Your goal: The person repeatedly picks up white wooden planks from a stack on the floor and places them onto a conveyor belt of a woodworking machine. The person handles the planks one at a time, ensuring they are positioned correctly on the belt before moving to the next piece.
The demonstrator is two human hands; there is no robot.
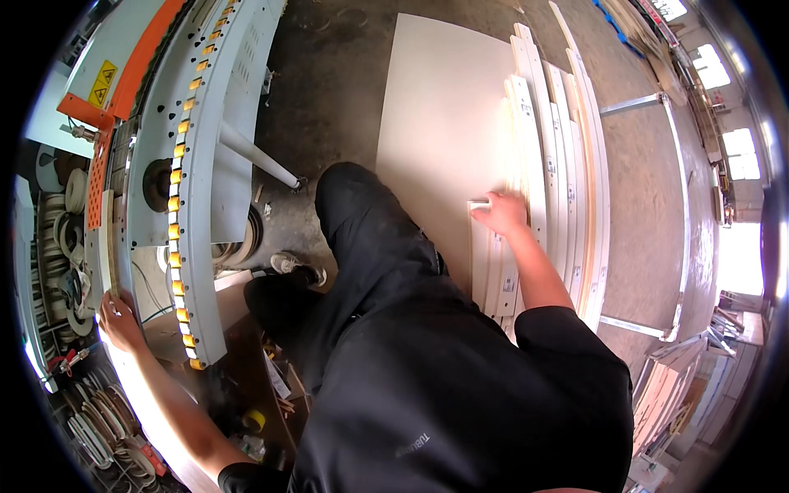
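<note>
My right hand (pixel 499 212) closed on a white strip's (pixel 479 246) near end, its length running toward me; left hand (pixel 119 316) rested flat on the machine (pixel 205 164).

- Left hand (pixel 121 316) stretched far out to the person's left, bare forearm extended, fingers curled and pressing down.
- Right hand (pixel 500 212) reaches forward, arm nearly straight, fingers closed in a grip, palm down.
</note>
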